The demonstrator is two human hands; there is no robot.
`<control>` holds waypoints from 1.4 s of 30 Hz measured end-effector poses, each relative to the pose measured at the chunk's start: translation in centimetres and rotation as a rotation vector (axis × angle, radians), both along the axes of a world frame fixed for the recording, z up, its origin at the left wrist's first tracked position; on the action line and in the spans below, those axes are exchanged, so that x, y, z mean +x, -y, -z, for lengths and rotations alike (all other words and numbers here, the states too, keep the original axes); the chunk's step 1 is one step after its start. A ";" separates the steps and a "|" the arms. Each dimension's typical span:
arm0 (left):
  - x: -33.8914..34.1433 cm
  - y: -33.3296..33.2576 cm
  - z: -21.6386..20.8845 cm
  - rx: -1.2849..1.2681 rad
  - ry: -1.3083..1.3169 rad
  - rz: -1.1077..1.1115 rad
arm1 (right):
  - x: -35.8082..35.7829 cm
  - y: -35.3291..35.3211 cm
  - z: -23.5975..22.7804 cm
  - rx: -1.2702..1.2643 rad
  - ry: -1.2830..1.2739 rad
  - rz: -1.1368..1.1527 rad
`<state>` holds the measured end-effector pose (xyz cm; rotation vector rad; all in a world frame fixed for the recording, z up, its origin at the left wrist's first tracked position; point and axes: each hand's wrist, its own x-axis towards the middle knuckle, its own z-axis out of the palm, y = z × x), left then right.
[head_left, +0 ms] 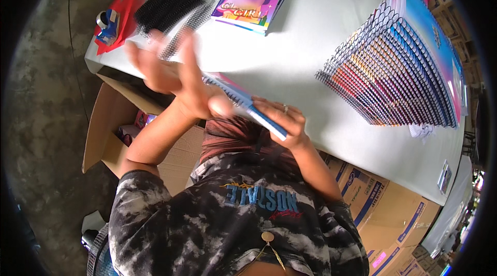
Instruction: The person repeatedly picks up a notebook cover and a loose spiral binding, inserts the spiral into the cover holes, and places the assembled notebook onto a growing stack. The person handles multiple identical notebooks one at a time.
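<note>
My right hand [283, 121] grips one end of a thin notebook [271, 125] at the table's near edge, with its fingers closed over the pages and cover. A dark spiral binding coil [228, 90] runs along the notebook's edge facing my left hand. My left hand [173, 79] is raised beside the coil's far end, its fingers spread and blurred by motion, with no object visible in it. It covers part of the coil and the notebook's left end.
Black binding coils [171, 4] lie in a bundle at the back left, by a blue tape dispenser [107, 25] on red sheets. A pile of colourful booklets [251, 4] sits behind. Spiral-bound notebooks [393, 64] stand stacked at right. An open carton [103, 126] is below left.
</note>
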<state>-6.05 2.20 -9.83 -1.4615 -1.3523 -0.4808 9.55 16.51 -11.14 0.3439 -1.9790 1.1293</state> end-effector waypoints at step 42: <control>6.7 2.6 -9.5 -0.142 1.608 0.187 | -2.2 -0.1 -10.8 0.400 0.287 -0.101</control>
